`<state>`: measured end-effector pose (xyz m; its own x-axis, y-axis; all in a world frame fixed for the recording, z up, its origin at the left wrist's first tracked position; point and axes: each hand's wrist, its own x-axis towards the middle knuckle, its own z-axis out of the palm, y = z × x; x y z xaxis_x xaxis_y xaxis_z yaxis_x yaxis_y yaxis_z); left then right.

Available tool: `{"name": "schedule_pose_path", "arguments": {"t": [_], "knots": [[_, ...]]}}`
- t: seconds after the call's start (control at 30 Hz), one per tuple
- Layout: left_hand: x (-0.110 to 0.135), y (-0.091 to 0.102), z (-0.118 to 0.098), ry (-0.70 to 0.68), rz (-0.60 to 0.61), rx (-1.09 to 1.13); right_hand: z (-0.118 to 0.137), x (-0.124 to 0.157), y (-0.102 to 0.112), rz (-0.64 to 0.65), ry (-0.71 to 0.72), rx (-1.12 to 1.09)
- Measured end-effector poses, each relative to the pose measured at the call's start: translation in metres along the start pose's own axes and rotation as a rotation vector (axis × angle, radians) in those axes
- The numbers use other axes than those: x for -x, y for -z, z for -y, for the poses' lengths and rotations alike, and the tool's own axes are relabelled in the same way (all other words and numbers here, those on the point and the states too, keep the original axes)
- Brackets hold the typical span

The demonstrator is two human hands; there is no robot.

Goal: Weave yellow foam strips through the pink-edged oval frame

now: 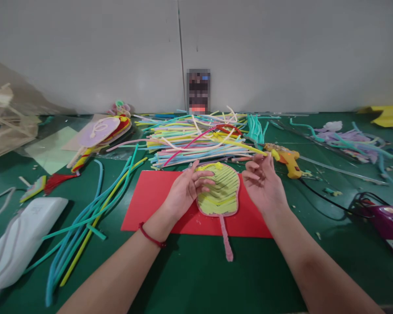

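Observation:
A small fan (220, 196) covered in yellow-green pipe cleaners, edged in pink with a pink handle, lies on a red sheet (150, 196). My left hand (187, 188) rests on the fan's left edge with fingers curled onto it. My right hand (261, 183) hovers just right of the fan, fingers loosely apart, pinching the end of a yellow pipe cleaner (242, 145) that runs back into the pile.
A heap of coloured pipe cleaners (196, 137) lies behind the red sheet. A yellow glue gun (290, 161) sits to the right, a purple tool (388, 222) far right. Long teal and yellow strands (85, 218), finished fans (101, 131) and a white object (22, 235) lie to the left.

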<state>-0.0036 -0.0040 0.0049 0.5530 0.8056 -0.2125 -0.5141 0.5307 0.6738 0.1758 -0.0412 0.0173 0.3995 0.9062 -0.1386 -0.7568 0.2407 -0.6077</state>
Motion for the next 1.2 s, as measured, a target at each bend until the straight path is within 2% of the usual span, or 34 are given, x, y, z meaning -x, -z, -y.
{"name": "schedule_pose_path", "arguments": {"t": [0.1, 0.23, 0.37, 0.63, 0.77, 0.9, 1.07, 1.2], "knots": [[0.000, 0.000, 0.002, -0.042, 0.020, -0.088, -0.001, 0.000, -0.001, -0.028, 0.032, 0.086], [0.002, -0.002, 0.008, -0.212, 0.032, -0.339, -0.010, 0.006, -0.001, 0.004, 0.040, 0.383], [0.006, -0.006, 0.014, -0.285, 0.083, -0.511, -0.022, 0.013, 0.000, 0.144, 0.029, 0.653], [0.006, -0.009, 0.010, -0.286, -0.049, -0.562, -0.025, 0.014, -0.002, 0.256, -0.120, 0.816], [0.006, -0.011, 0.008, -0.276, -0.104, -0.539, -0.022, 0.017, -0.006, 0.279, -0.135, 0.791], [0.007, -0.011, 0.007, -0.272, -0.116, -0.531, -0.021, 0.019, -0.008, 0.308, -0.120, 0.759], [0.007, -0.011, 0.008, -0.274, -0.091, -0.576, -0.022, 0.016, -0.004, 0.286, -0.014, 0.835], [0.007, -0.010, 0.010, -0.347, -0.182, -0.605, -0.023, 0.015, -0.001, 0.294, 0.030, 0.955]]}}
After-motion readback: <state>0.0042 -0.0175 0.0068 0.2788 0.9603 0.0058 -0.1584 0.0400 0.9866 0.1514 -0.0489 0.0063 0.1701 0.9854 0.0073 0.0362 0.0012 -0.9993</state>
